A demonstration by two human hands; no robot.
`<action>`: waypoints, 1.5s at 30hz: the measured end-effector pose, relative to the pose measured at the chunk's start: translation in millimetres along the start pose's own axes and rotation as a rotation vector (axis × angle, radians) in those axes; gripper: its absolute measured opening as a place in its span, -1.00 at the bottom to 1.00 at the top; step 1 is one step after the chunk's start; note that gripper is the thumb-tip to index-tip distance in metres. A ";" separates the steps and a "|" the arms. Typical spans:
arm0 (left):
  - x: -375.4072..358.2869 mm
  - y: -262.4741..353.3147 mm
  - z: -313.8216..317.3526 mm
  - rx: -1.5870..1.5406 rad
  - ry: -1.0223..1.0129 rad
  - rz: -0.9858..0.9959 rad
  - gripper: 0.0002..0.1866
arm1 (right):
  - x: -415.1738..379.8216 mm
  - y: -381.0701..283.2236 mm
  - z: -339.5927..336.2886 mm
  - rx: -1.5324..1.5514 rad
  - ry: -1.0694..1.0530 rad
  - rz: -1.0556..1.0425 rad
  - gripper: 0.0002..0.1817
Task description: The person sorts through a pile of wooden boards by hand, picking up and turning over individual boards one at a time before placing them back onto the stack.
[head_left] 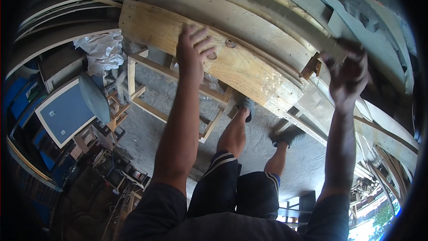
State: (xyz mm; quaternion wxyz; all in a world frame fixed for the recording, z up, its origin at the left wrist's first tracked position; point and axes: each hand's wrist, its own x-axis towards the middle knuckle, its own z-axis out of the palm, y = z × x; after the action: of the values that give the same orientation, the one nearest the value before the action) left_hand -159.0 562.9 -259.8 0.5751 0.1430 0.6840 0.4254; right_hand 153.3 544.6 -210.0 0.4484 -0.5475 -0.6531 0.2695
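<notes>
A wide pale wooden plank (256, 78) with dark knots runs slantwise across the view in front of me. My left hand (194, 47) is over its left half, fingers apart and holding nothing. Further right, my right hand (350, 73) is raised with spread, curved fingers, somewhat smeared by motion; nothing shows in its grasp. A small brown wooden block (310, 65) stands at the plank's far edge, left of my right hand. Behind the plank, a second broad board (227, 15) overlaps my view of the stacked timber.
Long boards (285, 11) are stacked along the far side and curve off to the right. Below the plank is a light wooden frame (154, 109) on the concrete floor. Crumpled white sheeting (101, 51) and a blue-grey framed panel (64, 109) stand at the left.
</notes>
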 end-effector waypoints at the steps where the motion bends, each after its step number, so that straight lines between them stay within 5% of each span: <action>1: 5.6 18.6 10.9 -0.170 -0.082 -0.021 -0.29 | -9.4 -7.7 -0.2 0.043 -0.007 -0.033 -0.55; 4: 29.0 58.2 32.1 -0.377 -0.026 -0.078 -0.37 | -34.9 -52.9 -4.2 -0.038 -0.106 -0.138 -0.56; 7: 44.7 51.5 35.1 0.002 0.041 -0.069 -0.48 | -70.7 -48.6 1.5 0.027 -0.078 -0.071 -0.67; 10: 35.4 3.7 10.3 -0.363 -0.069 0.043 -0.58 | -99.1 -41.4 -16.6 0.027 -0.355 0.052 -0.55; 15: -33.0 -44.1 -6.2 -0.571 -0.176 0.003 -0.53 | -154.6 -48.7 -51.4 0.045 -0.346 0.302 -0.62; 17: -53.8 -61.8 -1.1 -0.520 -0.163 0.016 -0.47 | -171.7 -40.6 -57.6 0.470 -0.017 0.591 -0.61; 18: -59.2 -78.4 -5.4 -0.501 -0.173 0.013 -0.43 | -191.1 -21.8 -66.7 0.390 -0.043 0.569 -0.57; 22: -87.5 -114.2 -2.0 -0.582 -0.231 -0.018 -0.40 | -218.3 2.7 -60.7 0.536 0.111 1.035 -0.55; 25: -89.8 -130.9 -4.4 -0.617 -0.216 -0.049 -0.39 | -212.5 17.6 -49.2 0.527 0.174 1.128 -0.59; 29: -73.9 -148.3 -9.8 -0.571 -0.225 -0.044 -0.36 | -239.2 70.2 -31.9 0.408 -0.010 0.956 -0.67; 31: -65.2 -160.5 -16.6 -0.543 -0.212 -0.030 -0.35 | -232.7 92.5 -30.2 0.044 -0.078 0.754 -0.66; 34: -57.4 -169.3 -23.0 -0.434 -0.209 0.000 -0.32 | -191.3 136.4 -44.0 0.053 0.027 0.876 -0.70; 37: -58.0 -161.0 -33.1 -0.090 0.042 -0.030 -0.47 | -148.2 180.9 -36.9 0.229 0.079 0.869 -0.61; 39: -46.6 -150.4 -57.0 0.528 -0.117 -0.351 -0.52 | -132.8 221.9 -21.5 0.180 0.067 1.022 -0.51; 43: -46.2 -143.8 -83.2 0.587 -0.182 -0.335 -0.49 | -125.7 293.5 13.4 -0.050 0.060 1.001 -0.42; 45: -46.6 -135.3 -84.2 0.653 -0.175 -0.308 -0.49 | -128.3 311.2 32.3 0.011 0.221 1.026 -0.33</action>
State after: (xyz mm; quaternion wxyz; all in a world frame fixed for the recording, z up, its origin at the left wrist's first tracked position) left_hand -181.9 415.1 -331.8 0.6125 0.2502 0.7456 0.0793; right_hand 272.0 505.7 -524.3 0.3280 -0.8197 -0.2484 0.3985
